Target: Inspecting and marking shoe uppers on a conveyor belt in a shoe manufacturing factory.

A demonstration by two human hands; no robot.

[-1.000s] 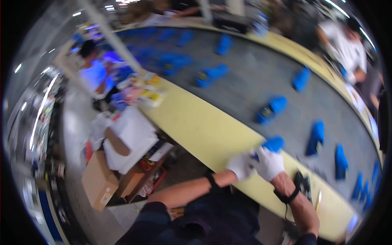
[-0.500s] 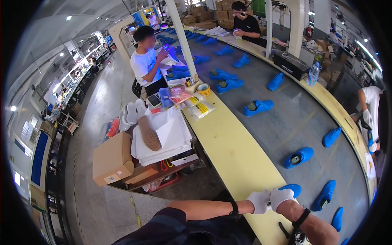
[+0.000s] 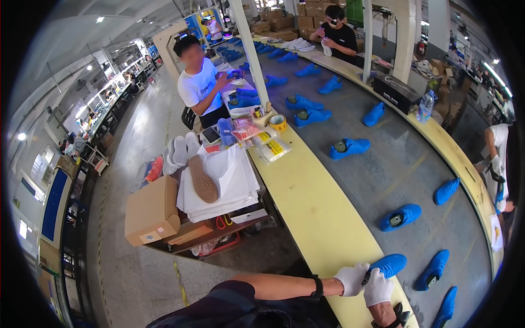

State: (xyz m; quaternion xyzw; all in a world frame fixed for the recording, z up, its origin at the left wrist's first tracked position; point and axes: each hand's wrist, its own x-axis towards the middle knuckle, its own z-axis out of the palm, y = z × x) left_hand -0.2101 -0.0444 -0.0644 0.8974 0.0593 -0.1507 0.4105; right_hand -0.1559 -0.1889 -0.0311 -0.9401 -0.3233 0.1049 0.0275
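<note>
A blue lace-up shoe [image 3: 391,264] lies at the near right, over the yellow ledge's edge, its toe pointing right toward the grey conveyor. My left hand [image 3: 351,279], in a white glove, is closed at the shoe's heel end. Beside it my right hand [image 3: 378,288], gloved too, grips the near side by the shoe's dark opening. Both sets of fingers are partly hidden, and a small dark thing shows between the hands. On the belt close by are another blue shoe [image 3: 432,270] and one farther off [image 3: 401,217].
The grey conveyor [image 3: 377,169] carries several blue shoes away from me. Along its left runs the yellow ledge [image 3: 311,202]. A tan sole [image 3: 203,179] lies on white paper sheets [image 3: 238,180] beside a cardboard box [image 3: 152,210]. A co-worker [image 3: 199,82] handles a shoe at the left.
More of the blue shoe now shows between my hands. My right hand has moved nearer to me, below the shoe. The co-worker at the left has lowered their hands.
</note>
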